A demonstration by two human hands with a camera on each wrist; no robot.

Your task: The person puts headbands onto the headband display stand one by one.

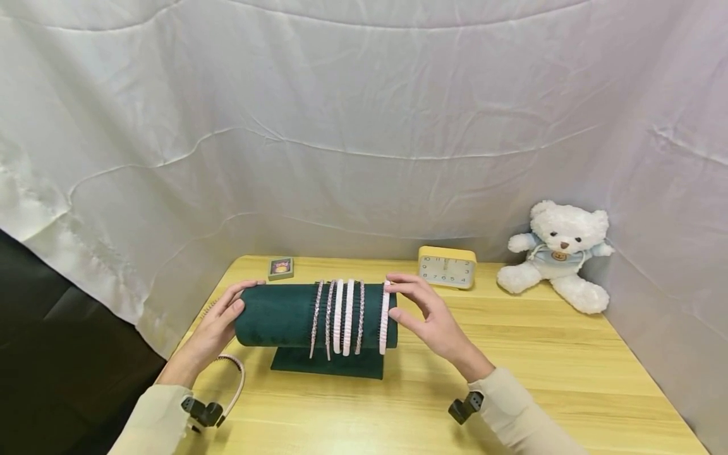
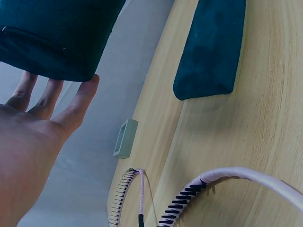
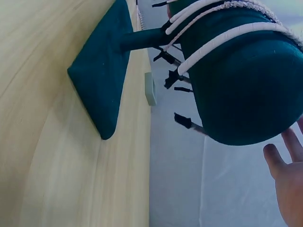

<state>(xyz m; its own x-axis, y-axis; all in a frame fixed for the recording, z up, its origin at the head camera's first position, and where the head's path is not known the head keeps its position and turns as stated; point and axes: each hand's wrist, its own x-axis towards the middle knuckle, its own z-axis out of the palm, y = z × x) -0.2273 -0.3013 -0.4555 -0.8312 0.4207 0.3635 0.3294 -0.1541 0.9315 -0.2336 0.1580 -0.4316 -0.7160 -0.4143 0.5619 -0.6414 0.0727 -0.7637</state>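
A dark green velvet headband stand (image 1: pixel 267 316) has a horizontal roll on a flat base (image 1: pixel 327 363). Thin braided headbands (image 1: pixel 315 319) and white ribbed headbands (image 1: pixel 347 319) hang over its middle. One more white headband (image 1: pixel 384 322) sits close to the roll's right end. My left hand (image 1: pixel 213 332) touches the roll's left end with fingers extended, as the left wrist view also shows. At the other end, my right hand (image 1: pixel 435 322) has its fingers spread beside the white headband; whether they touch it is hard to tell.
Left of the stand, a pale pink headband (image 2: pixel 236 173) and another toothed headband (image 2: pixel 122 194) lie on the wooden table (image 1: pixel 546 373). Along the back are a small grey-green box (image 1: pixel 281 268), a yellow clock (image 1: pixel 447 267) and a white teddy bear (image 1: pixel 560 256). Pale curtains surround the table.
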